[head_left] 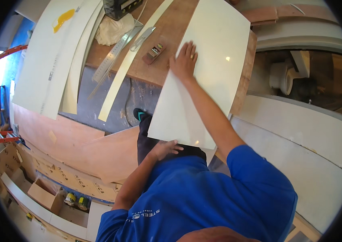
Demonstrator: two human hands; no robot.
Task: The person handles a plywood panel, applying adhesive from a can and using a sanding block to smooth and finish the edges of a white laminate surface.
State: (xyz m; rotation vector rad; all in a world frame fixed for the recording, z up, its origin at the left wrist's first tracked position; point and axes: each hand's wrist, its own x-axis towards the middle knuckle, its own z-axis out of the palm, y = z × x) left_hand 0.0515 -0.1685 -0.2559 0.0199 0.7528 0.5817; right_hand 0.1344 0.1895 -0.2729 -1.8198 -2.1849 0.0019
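White sheet (213, 76) lies flat across ctr/upper ctr of frame, partly on brown wooden bench (170, 18), its lower end reaching out toward the blue shirt (203, 193). R hand (185, 62) is palm-down on the sheet nr its L edge, fingers extended, not gripping. L hand (167, 150) is at the sheet's bottom edge, lower ctr, fingers loosely spread, nothing grasped; can't tell if it's touching the edge. Small wooden hand plane (154, 54) sits on bench just L of R hand. Upper L of ctr: pale strip (119, 80), grey cutter (142, 38) on/over it, metal ruler (108, 62), crumpled cloth (112, 32). Far upper L: big white panels (43, 52) w/ yellow item (62, 21) on top.
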